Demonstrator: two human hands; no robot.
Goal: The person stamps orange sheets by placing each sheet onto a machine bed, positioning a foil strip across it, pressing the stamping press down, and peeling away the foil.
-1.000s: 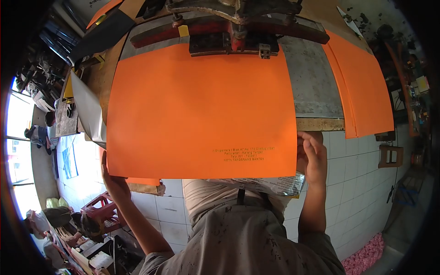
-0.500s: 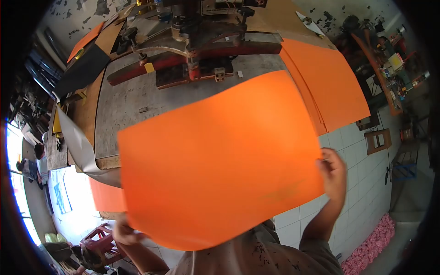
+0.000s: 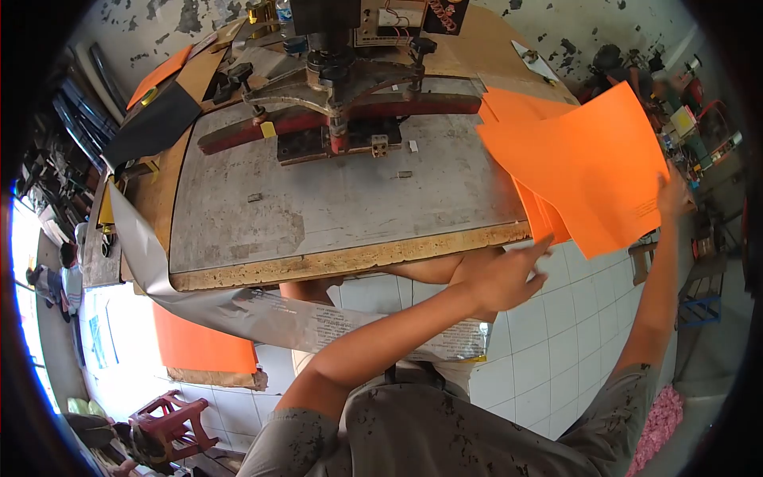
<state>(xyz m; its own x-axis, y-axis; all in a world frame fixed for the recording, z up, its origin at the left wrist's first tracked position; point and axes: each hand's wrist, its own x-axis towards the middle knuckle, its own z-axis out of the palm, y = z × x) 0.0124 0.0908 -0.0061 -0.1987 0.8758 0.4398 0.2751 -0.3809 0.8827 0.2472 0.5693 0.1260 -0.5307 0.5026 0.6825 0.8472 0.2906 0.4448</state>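
Note:
An orange sheet [image 3: 584, 171] with small printed lines near its lower right corner is tilted over other orange sheets [image 3: 528, 107] at the table's right side. My right hand [image 3: 674, 191] holds the printed sheet by its right edge. Below the sheets' lower left corner is my left hand [image 3: 509, 278], its fingers apart and nothing held in it. The grey press bed [image 3: 350, 207] lies bare under the red and black press head [image 3: 338, 135]. A strip of silver foil [image 3: 270, 314] hangs along the table's front edge and across my lap.
More orange sheets [image 3: 203, 338] lie low at the left, beside a dark red stool [image 3: 171, 421]. A black sheet [image 3: 155, 123] is on the table's left side. At the back stands a control box [image 3: 389, 24]. Shelves with tools line the far right.
The printed orange sheet has moved from in front of me to the right, over the other orange sheets. My left hand has let go of it and crossed to the right.

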